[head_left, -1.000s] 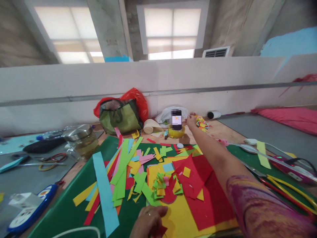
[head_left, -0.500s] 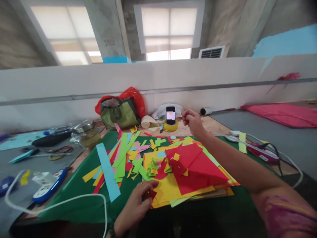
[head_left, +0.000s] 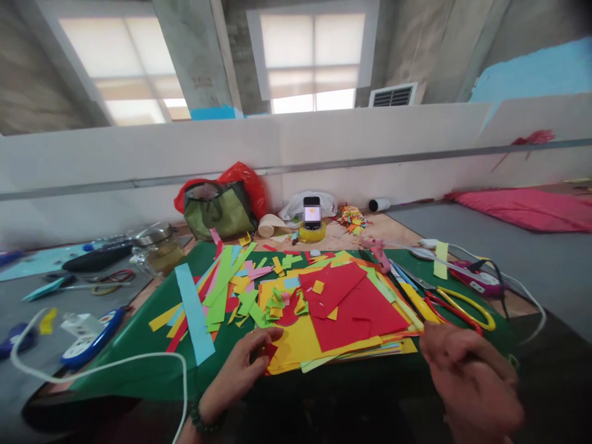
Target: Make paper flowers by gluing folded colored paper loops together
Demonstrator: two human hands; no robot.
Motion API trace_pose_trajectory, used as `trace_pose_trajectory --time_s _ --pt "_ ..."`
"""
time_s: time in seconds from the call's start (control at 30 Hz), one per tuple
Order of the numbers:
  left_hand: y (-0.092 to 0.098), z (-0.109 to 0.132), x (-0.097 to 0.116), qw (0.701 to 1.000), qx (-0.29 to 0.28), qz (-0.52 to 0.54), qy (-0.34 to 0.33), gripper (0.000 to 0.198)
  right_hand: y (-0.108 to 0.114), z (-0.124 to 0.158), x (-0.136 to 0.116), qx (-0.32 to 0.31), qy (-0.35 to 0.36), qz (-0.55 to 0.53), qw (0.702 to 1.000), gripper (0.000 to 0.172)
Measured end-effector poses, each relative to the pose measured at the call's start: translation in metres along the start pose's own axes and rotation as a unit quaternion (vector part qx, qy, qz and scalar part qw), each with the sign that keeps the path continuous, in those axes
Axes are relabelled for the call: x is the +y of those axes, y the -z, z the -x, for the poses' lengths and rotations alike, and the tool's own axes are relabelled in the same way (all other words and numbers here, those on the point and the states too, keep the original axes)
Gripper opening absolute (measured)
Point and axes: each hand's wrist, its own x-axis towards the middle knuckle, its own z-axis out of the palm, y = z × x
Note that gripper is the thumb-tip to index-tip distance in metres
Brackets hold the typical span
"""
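Observation:
My left hand is at the front edge of the paper pile, thumb and fingers pinched on a small red paper piece. My right hand, blurred, is at the front right with its fingers curled closed; whatever they may hold is hidden. Just beyond it lie scissors with yellow and red handles, beside a yellow-handled tool. Red paper sheets lie on yellow sheets between the hands. Small green and yellow folded scraps rest on top.
Coloured paper strips cover the left of the green mat. A pink glue gun lies beyond the sheets. At the back stand a phone and a multicoloured paper bundle. A white cable crosses the front left.
My right hand has come back from beside the phone to the front right. The multicoloured bundle, glue gun and scissors now show. My left hand still pinches the red piece.

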Motion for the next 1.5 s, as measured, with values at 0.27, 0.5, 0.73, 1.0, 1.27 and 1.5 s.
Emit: trace_pose_trajectory --time_s 0.27,0.5,0.73,1.0,1.27,1.5 --pt "0.001 0.014 -0.002 0.994 0.075 0.055 -0.057 0.024 0.02 0.034 0.003 -0.142 -0.083 0.079 0.983 0.018" --pt "-0.024 0.039 0.02 0.985 0.057 0.003 -0.166 0.041 -0.003 0.033 0.0 -0.258 -0.018 0.107 0.96 0.019" --pt "-0.056 0.035 0.046 0.977 -0.075 -0.005 -0.2 0.039 -0.027 0.037 0.01 -0.315 0.005 0.153 0.936 0.015" --pt "-0.056 0.019 0.054 0.981 -0.043 0.003 -0.191 0.029 -0.025 0.034 0.012 -0.392 -0.083 0.155 0.903 0.033" --pt "-0.054 0.014 0.044 0.986 0.029 -0.044 -0.16 0.007 -0.059 0.031 0.016 -0.376 0.011 0.181 0.909 0.057" --pt "-0.043 0.015 0.047 0.985 0.064 -0.06 -0.151 0.005 -0.078 0.021 0.012 -0.394 -0.011 0.218 0.893 0.041"
